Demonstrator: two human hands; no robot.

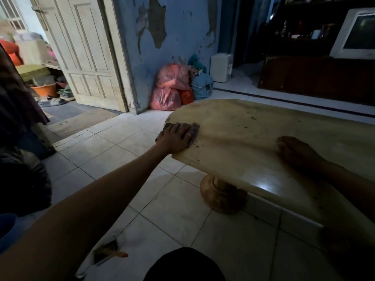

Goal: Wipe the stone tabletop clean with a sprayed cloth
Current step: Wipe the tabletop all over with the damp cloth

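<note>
A: Left hand (175, 138) lies flat, fingers spread, pressing the cloth (191, 132) on the tabletop (243, 138) at its left rim. Right hand (294, 149) rests flat on the stone, holding nothing.

B: Tips?

A: You keep the palm flat and drag crumbs (197, 146) toward the rim, not across the wiped stone. More specks (252, 118) sit at the far side, so overlap your passes. Brace with your right.

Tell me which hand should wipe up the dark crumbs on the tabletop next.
Probably the left hand: it already presses the cloth flat beside crumbs. The right hand rests bare on the tabletop.
</note>
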